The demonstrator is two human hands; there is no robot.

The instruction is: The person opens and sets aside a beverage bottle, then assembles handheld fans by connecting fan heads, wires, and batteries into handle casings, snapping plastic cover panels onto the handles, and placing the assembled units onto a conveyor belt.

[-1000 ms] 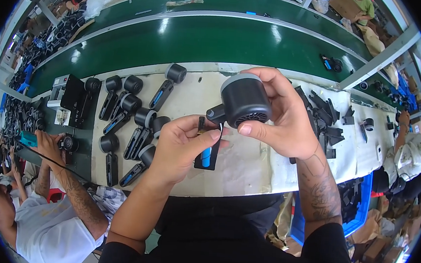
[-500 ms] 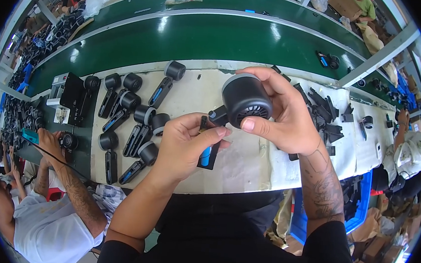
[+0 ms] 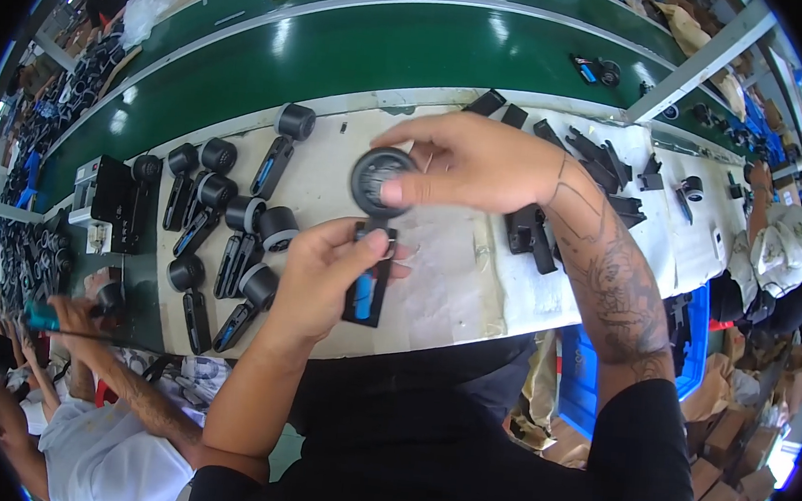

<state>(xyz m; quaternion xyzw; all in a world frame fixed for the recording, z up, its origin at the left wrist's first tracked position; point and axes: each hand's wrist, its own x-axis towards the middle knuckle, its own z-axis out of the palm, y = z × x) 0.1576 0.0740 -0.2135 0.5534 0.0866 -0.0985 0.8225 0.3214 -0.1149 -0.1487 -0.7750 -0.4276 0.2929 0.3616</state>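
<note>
Over the table, I hold a black handheld fan with both hands. Its round head points up at me, somewhat blurred. Below it the open handle hangs down, a blue battery cell showing inside. My left hand is closed round the upper handle, thumb on its front near the neck. My right hand grips the fan head from the right, thumb across the front and fingers curled over the far side. Several similar fans lie on the table beyond my left hand.
Black plastic handle shells lie in a pile at the right. A blue crate stands below the table edge there. Beyond the table runs a green conveyor belt. At left, a co-worker's hand holds a teal tool near a black box-shaped device.
The fan head has turned from side-on to facing me and come left and slightly down. My right hand has swung left with it, now reaching over the top. My left hand keeps the handle.
</note>
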